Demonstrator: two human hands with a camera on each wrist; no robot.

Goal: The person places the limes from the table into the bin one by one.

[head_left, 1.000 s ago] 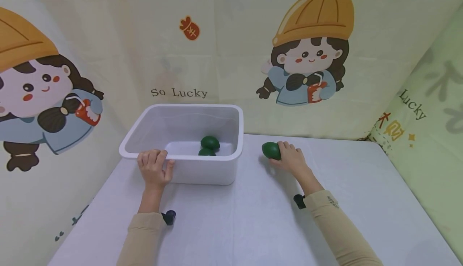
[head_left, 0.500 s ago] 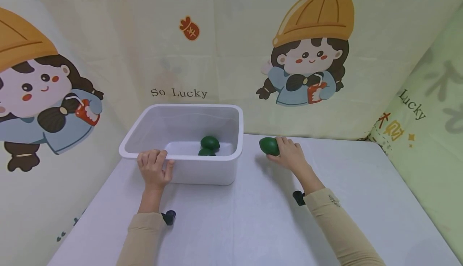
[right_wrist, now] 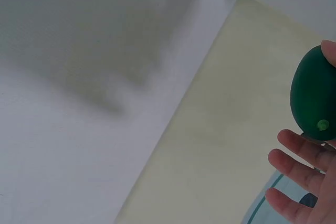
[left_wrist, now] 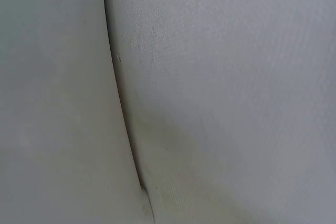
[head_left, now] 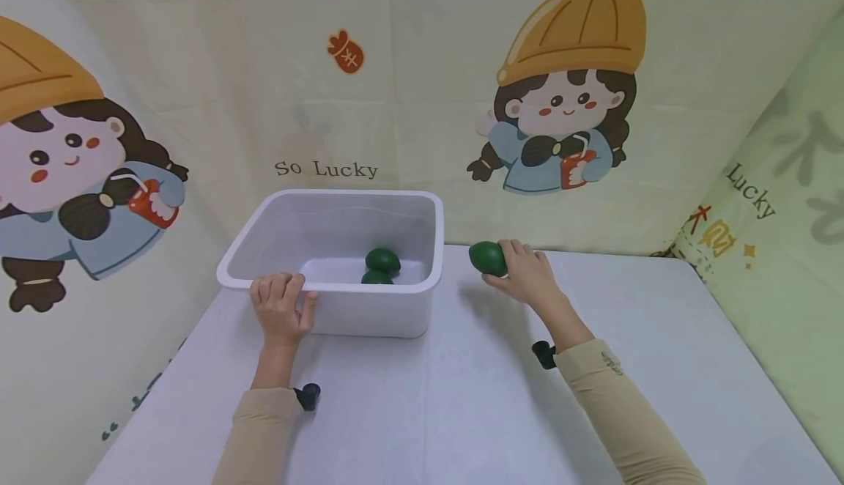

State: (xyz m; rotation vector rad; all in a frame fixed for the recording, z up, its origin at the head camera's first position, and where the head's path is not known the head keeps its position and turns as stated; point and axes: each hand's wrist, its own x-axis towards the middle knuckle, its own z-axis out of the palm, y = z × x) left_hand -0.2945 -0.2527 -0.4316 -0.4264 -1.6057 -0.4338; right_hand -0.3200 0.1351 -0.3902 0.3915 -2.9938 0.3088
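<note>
A dark green, glossy avocado (head_left: 488, 259) with a pale stem nub is held by my right hand (head_left: 527, 274), above the table to the right of the white bin (head_left: 369, 309). In the right wrist view the thumb lies against one side of the avocado (right_wrist: 313, 95), and several fingers spread below it. My left hand (head_left: 280, 309) grips the front rim of the bin, fingers over the edge and thumb on the outer wall. Inside the bin are two more avocados (head_left: 382, 261), the nearer one partly hidden by the rim. No hand shows in the left wrist view.
A white cloth (head_left: 475, 404) covers the table. Behind it hangs a cream curtain (head_left: 422, 126) printed with cartoon figures, and another printed sheet (head_left: 791, 265) borders the right side. The bin stands near the table's back edge.
My right hand has risen with the avocado and shifted slightly left and toward the back. The left hand and the bin stay where they were.
</note>
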